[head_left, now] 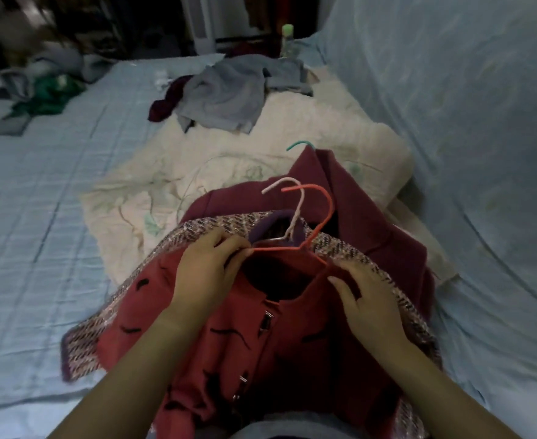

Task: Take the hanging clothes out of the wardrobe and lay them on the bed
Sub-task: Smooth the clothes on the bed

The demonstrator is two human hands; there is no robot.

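A red buttoned garment (pixel 279 350) on an orange hanger (pixel 319 213) lies on top of a stack on the bed (pixel 39 217). Under it lie a pink-and-black tweed garment (pixel 203 229) on a white hanger (pixel 297 207) and a maroon garment (pixel 365 217) on a teal hanger (pixel 298 144). My left hand (pixel 210 274) pinches the orange hanger's left arm at the red garment's collar. My right hand (pixel 368 302) lies on the right shoulder of the red garment, fingers fairly straight.
A cream quilt (pixel 165 191) lies under the stack. Farther back sit a grey and dark red clothes heap (pixel 222 93) and a green and grey heap (pixel 45 93). A light blue mosquito net (pixel 466 122) hangs at the right. A bottle (pixel 287 41) stands at the bed's far end.
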